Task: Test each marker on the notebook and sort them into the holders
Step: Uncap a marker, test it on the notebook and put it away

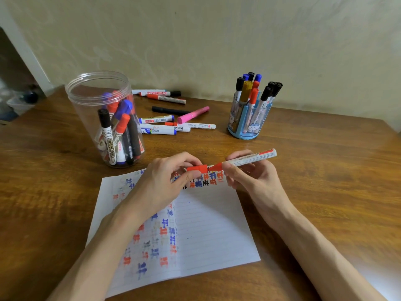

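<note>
My right hand grips a white marker with a red tip, held level above the top of the open notebook. My left hand pinches its red cap just left of the tip; cap and tip are nearly touching. The notebook's pages carry red, blue and black test marks. A clear plastic jar at the left holds several markers. A blue holder at the right holds several more, standing upright. Loose markers lie on the table between the two.
The wooden table runs to a pale wall behind. A doorway and some clutter on the floor show at the far left. The table's right edge is near the frame's right side.
</note>
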A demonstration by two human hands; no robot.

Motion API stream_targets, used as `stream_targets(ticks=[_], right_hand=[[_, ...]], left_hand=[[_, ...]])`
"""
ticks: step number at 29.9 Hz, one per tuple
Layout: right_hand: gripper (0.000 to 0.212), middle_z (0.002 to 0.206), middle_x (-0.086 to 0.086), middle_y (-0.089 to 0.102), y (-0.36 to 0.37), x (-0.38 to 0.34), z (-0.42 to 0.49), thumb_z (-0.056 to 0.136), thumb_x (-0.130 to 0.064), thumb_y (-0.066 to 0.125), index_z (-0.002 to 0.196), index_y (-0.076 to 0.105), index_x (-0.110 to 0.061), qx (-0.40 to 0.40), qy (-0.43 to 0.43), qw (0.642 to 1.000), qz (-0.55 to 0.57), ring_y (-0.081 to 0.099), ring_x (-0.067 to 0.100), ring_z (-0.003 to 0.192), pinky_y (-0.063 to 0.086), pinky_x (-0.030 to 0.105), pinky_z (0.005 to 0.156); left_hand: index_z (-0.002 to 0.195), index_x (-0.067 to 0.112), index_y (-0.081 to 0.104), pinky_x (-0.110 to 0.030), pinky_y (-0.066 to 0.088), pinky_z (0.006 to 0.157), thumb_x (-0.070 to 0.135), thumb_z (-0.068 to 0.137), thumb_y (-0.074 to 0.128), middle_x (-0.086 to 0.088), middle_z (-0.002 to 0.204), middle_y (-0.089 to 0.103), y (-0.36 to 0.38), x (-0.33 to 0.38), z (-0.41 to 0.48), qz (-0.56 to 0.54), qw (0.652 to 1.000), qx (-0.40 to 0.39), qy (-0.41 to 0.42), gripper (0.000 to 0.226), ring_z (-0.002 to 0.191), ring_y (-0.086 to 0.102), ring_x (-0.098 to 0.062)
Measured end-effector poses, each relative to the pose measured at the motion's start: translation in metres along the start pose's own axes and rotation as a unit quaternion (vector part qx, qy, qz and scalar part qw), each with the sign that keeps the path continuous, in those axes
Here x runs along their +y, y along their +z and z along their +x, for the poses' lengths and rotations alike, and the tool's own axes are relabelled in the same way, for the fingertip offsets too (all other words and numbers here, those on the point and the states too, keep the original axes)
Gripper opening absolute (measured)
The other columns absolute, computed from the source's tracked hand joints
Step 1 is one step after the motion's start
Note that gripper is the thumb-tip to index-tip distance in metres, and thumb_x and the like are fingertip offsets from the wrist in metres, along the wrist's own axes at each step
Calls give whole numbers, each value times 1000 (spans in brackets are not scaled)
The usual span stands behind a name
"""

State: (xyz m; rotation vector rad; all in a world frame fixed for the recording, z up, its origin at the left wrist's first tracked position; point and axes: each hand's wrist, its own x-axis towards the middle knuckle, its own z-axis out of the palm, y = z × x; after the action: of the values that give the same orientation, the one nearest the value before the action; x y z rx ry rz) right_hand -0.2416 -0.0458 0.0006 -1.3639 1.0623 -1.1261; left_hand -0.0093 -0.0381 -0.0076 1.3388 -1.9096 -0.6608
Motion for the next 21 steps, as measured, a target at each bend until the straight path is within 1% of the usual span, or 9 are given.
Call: stream_targets(ticks=[1,3,6,8,11,12,15,19,21], right_hand=[[20,92,11,75,0,0,0,87,-29,80,101,72,-16,-9,-3,1000,-6,70,30,80,59,40,74],[25,93,13,76,1,0,0,91,-27,77,108,72,-10,-38,-4,999,-2,71,23,79,58,31,70],[25,97,20,78,2,2,1,103,-26,65,115,75,-6,-51,42,994,88,74,29,84,58,32,72],[29,91,20,75,-1,3,3,104,-26,59,115,78,-6,-47,69,990,113,71,27,83,57,32,75],[30,79,12,63,-10,3,6,99,-32,67,109,81,-8,-56,77,994,50,64,20,84,59,35,90],[28,78,10,66,-13,2,6,94,-33,71,107,82,-10,-58,77,995,36,63,17,80,59,35,88],[23,91,10,78,-21,-3,7,85,-25,80,103,82,-11,-67,64,996,9,68,20,73,60,29,69],[26,91,2,81,-20,2,6,84,-29,80,104,81,-12,-70,-19,989,-132,75,21,71,62,27,65],[28,89,-1,80,-17,7,5,85,-32,79,106,81,-13,-54,-44,985,-156,74,19,68,61,25,64]], left_hand=[[114,32,67,-14,57,80,46,87,63,19,106,70,0,1,0,-9,1000,-2,-1,31,102,66,7],[116,29,67,-15,57,82,45,87,62,16,106,71,0,2,-1,-19,1000,-7,-2,34,100,68,5],[122,33,65,-11,55,79,49,88,57,23,107,67,-1,0,-1,-3,1000,-3,-4,38,102,64,10],[124,33,66,-8,50,73,54,88,52,23,105,66,-2,-2,0,17,1000,1,0,44,99,61,13],[122,31,68,-6,48,72,58,87,47,21,105,67,-3,-1,1,33,999,-9,15,49,100,59,15],[121,32,68,-6,48,73,58,86,47,23,105,67,-3,0,0,36,999,-11,18,48,101,59,15],[121,33,69,-7,49,74,53,87,51,26,104,65,-2,0,0,44,999,-10,27,43,102,60,12],[121,25,74,-8,46,71,43,90,56,22,96,66,0,-2,0,58,997,-3,50,40,93,61,8],[122,20,74,-8,44,69,41,91,56,24,91,63,0,-2,-1,63,997,4,54,41,89,60,8]])
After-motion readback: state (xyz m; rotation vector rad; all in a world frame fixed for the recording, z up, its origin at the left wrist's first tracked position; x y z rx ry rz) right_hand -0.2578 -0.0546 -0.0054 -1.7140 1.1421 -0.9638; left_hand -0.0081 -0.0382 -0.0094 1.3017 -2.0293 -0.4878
